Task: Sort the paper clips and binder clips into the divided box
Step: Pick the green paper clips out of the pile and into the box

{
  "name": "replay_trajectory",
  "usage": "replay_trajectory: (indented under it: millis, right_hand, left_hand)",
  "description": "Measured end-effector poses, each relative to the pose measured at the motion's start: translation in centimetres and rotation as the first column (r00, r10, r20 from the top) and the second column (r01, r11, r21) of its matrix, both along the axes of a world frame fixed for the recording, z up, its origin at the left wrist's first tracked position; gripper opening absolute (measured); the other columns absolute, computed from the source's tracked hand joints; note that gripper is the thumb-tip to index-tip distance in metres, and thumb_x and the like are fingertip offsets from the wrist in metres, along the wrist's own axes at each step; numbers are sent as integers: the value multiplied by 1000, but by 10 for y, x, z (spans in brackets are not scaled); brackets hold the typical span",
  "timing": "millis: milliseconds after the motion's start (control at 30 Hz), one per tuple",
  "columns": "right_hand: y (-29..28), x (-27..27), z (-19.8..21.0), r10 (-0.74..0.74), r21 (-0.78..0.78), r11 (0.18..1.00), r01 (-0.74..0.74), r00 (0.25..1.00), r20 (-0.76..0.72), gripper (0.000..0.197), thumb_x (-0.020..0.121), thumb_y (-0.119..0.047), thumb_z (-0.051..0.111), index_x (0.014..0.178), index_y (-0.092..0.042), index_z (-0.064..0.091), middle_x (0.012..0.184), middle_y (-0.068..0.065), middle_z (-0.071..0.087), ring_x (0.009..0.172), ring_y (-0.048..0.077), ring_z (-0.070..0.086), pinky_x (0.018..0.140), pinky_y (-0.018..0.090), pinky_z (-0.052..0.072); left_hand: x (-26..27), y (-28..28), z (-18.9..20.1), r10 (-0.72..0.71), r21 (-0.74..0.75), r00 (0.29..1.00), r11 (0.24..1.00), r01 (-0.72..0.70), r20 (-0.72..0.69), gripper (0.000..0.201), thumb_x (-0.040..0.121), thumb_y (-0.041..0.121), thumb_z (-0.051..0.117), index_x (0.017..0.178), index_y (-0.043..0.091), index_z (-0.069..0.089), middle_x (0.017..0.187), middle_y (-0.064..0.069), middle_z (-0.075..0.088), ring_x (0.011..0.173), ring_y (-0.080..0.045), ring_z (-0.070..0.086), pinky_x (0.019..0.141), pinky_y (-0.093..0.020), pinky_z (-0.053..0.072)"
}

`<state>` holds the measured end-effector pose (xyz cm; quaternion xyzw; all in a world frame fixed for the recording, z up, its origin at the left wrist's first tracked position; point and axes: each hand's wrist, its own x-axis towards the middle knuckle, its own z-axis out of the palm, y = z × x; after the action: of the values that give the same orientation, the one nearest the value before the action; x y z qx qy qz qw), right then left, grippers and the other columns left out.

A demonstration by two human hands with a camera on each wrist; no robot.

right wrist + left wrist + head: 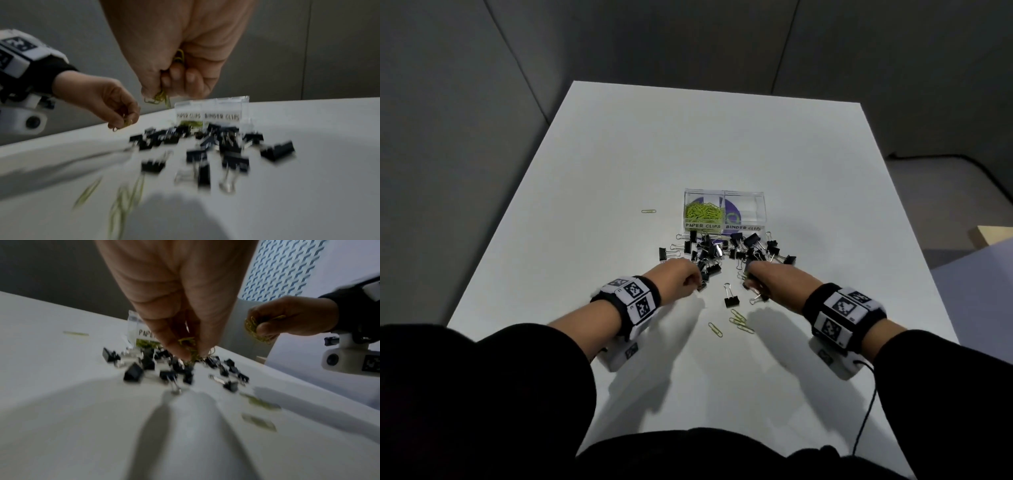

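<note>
A clear divided box [725, 226] stands mid-table, labelled PAPER CLIPS and BINDER CLIPS; its left half holds green paper clips [704, 210], its right half looks bare. Several black binder clips [722, 250] lie scattered in front of it. My left hand [681, 277] hovers over the pile's near left edge and pinches green paper clips [188, 344]. My right hand [760, 277] is fisted round a bunch of green paper clips [162, 97] at the pile's near right. Loose paper clips [738, 320] lie on the table nearer to me.
One paper clip [649, 211] lies alone left of the box. A single binder clip [731, 300] sits between my hands. The white table [619, 164] ends close beyond the box; a black cable [866, 411] hangs off my right wrist.
</note>
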<state>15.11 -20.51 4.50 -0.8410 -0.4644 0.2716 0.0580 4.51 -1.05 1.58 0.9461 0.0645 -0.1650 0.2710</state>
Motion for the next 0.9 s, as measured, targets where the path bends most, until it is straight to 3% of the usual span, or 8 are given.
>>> replay_trajectory:
  millis: [67, 133, 200, 300, 467, 633, 733, 900]
  right_hand:
    - [17, 13, 19, -94, 76, 992, 96, 995, -31, 17, 99, -29, 35, 88, -17, 42, 81, -4, 51, 63, 6, 46, 58, 21, 37]
    - [40, 31, 33, -128, 121, 985, 122, 991, 40, 19, 99, -29, 36, 98, -14, 49, 86, -2, 53, 62, 6, 45, 58, 16, 38]
    - [64, 52, 37, -150, 145, 981, 133, 982, 116, 25, 99, -27, 37, 107, -8, 50, 91, 0, 54, 61, 6, 43, 62, 18, 37]
    - [101, 73, 26, -168, 135, 980, 149, 975, 144, 27, 99, -27, 38, 107, -3, 50, 97, 11, 62, 72, 18, 51, 66, 25, 38]
    - [149, 80, -10, -242, 155, 963, 222, 961, 132, 20, 97, -18, 44, 105, 0, 50, 101, 19, 62, 85, 30, 57, 73, 37, 44]
    - [157, 90, -27, -328, 191, 927, 323, 945, -4, 33, 89, -15, 59, 118, -2, 52, 113, 17, 60, 103, 31, 57, 88, 36, 46]
    - [150, 93, -24, -368, 260, 887, 382, 924, -100, 35, 88, -12, 59, 122, -3, 53, 115, 14, 63, 105, 28, 59, 93, 35, 48]
    - [129, 86, -11, -363, 385, 848, 364, 928, -78, 17, 90, -13, 55, 104, -5, 60, 101, 11, 66, 89, 24, 61, 82, 34, 50]
  left_hand:
    - [15, 12, 15, 39, -13, 996, 999, -38, 75, 19, 92, 14, 52, 107, 9, 64, 109, -6, 65, 86, -11, 52, 77, -16, 40]
    - [34, 26, 30, 88, -29, 987, 996, -85, 138, 19, 93, 16, 52, 107, 9, 63, 109, -5, 64, 86, -9, 52, 78, -15, 41]
    - [53, 41, 43, 149, -44, 969, 989, -143, 199, 20, 93, 16, 52, 108, 8, 62, 110, -6, 64, 88, -11, 54, 81, -16, 43]
    - [80, 63, 54, 211, -21, 936, 977, -213, 280, 22, 93, 16, 52, 108, 5, 64, 107, -9, 64, 92, -18, 58, 81, -21, 43]
    - [112, 83, 42, 284, 6, 918, 955, -297, 276, 22, 92, 13, 50, 106, 5, 66, 105, -11, 66, 98, -26, 60, 82, -28, 44]
    - [128, 82, 20, 328, -42, 912, 944, -328, 246, 22, 91, 13, 52, 105, 6, 68, 106, -11, 68, 100, -25, 61, 87, -32, 47]
    - [133, 79, 10, 317, -73, 921, 949, -308, 226, 22, 91, 15, 55, 107, 8, 68, 107, -10, 69, 101, -24, 62, 88, -31, 47]
    - [136, 73, 0, 137, 17, 967, 989, -144, 215, 25, 94, 21, 50, 111, 12, 66, 110, -8, 69, 100, -24, 62, 86, -31, 45]
